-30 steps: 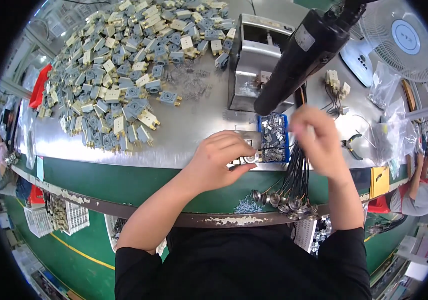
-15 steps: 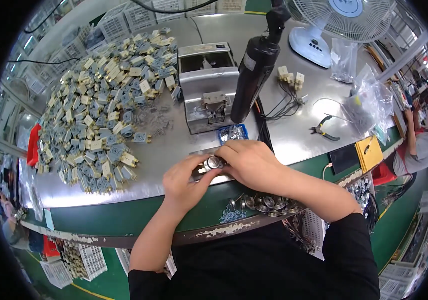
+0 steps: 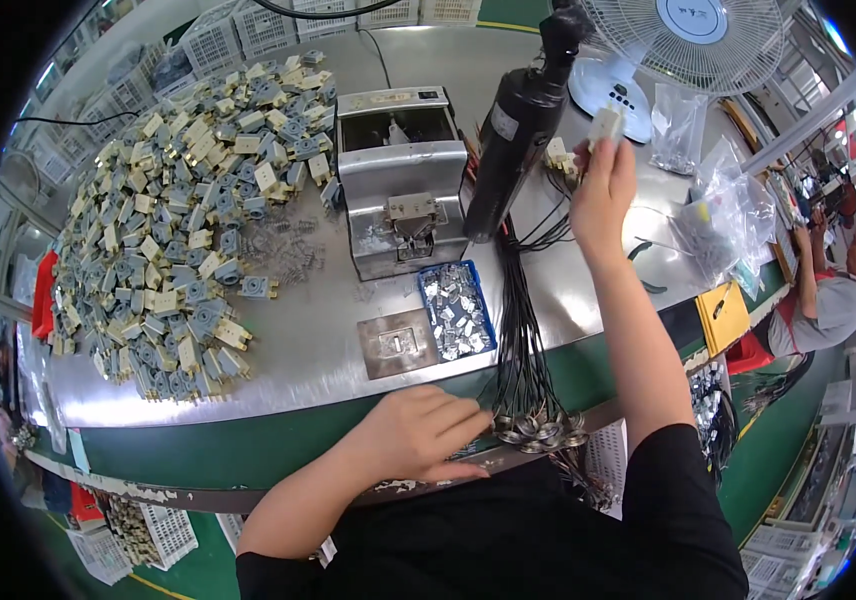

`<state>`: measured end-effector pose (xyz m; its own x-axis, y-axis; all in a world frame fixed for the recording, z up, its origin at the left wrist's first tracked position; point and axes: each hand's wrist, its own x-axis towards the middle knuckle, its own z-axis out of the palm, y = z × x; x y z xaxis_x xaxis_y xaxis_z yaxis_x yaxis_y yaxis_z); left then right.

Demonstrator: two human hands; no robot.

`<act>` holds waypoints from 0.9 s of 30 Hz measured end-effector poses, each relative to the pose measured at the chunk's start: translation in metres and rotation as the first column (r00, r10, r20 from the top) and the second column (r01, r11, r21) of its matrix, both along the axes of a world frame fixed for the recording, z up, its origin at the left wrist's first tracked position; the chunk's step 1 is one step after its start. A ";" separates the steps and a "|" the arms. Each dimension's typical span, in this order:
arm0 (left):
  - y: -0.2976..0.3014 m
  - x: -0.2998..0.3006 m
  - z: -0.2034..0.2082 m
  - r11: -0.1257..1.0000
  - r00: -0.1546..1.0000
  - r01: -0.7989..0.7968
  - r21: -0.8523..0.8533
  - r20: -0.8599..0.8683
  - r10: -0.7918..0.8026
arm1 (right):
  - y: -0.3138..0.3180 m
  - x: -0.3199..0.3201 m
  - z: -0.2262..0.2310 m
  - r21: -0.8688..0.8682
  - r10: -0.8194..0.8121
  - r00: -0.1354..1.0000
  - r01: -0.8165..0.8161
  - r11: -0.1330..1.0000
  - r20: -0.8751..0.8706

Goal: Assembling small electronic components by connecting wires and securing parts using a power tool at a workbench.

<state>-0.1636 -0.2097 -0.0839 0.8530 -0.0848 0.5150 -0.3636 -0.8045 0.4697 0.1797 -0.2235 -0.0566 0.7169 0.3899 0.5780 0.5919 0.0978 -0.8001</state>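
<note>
My right hand (image 3: 603,195) is raised at the right, behind the black cable bundle, with its fingers closed around a small cream block (image 3: 606,124). Beside those fingers, another cream block (image 3: 557,153) lies on the table with dark wires near it. My left hand (image 3: 428,435) hovers low over the table's front edge, its fingers bent and the thumb apart from them; nothing shows in it. Right by its fingertips lie round metal pieces (image 3: 540,432) at the ends of black cables (image 3: 519,340). The small blue screws are mostly hidden under this hand.
A grey press-like machine (image 3: 403,185) and a black cylinder (image 3: 508,150) stand mid-table. In front are a blue tray (image 3: 489,318) of small metal parts and a metal plate (image 3: 378,352). Left is a large heap of cream-and-grey parts (image 3: 168,250); right, a fan (image 3: 693,20) and pliers (image 3: 653,288).
My hands have parted from the round metal piece at the middle. The right went far right and took hold of a cream block; the left dropped to the front edge. The tray and plate are uncovered.
</note>
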 end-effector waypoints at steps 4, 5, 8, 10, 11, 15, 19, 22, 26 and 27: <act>-0.008 0.002 -0.013 0.999 0.995 -0.016 -0.028 0.101 0.019 | 0.025 0.061 -0.021 -0.359 -0.220 0.928 0.324 0.875 0.301; -0.008 0.002 -0.014 0.999 0.995 -0.015 -0.034 0.099 0.018 | 0.025 0.067 -0.026 -0.414 -0.228 0.895 0.387 0.824 0.383; -0.006 0.002 -0.018 0.996 0.995 0.011 -0.085 0.097 -0.003 | 0.021 0.074 -0.034 -0.382 -0.260 0.813 0.495 0.781 0.521; -0.004 0.001 -0.020 0.992 0.996 0.028 -0.119 0.089 -0.018 | 0.014 0.064 -0.033 -0.300 -0.291 0.768 0.525 0.797 0.571; -0.003 -0.001 -0.020 0.992 0.997 0.017 -0.126 0.083 -0.006 | 0.007 0.046 -0.022 -0.337 -0.184 0.871 0.360 0.870 0.455; 0.002 0.002 -0.019 0.995 0.993 -0.016 -0.101 0.115 0.027 | -0.050 -0.008 -0.001 -0.686 0.284 0.956 -0.162 0.709 0.068; 0.000 0.004 -0.011 0.993 0.980 -0.086 -0.080 0.172 0.099 | -0.074 -0.046 -0.001 -0.903 0.496 0.853 -0.332 0.274 -0.164; -0.002 0.002 -0.012 0.992 0.986 -0.069 -0.104 0.146 0.084 | -0.077 -0.062 0.004 -0.946 0.480 0.875 -0.200 0.254 -0.056; 0.000 0.002 -0.015 0.994 0.977 -0.069 -0.088 0.196 0.085 | -0.084 -0.075 -0.007 -0.924 0.486 0.852 -0.006 0.382 0.195; 0.000 0.001 -0.015 0.992 0.975 -0.079 -0.096 0.201 0.097 | -0.085 -0.078 -0.008 -0.923 0.477 0.846 0.045 0.381 0.238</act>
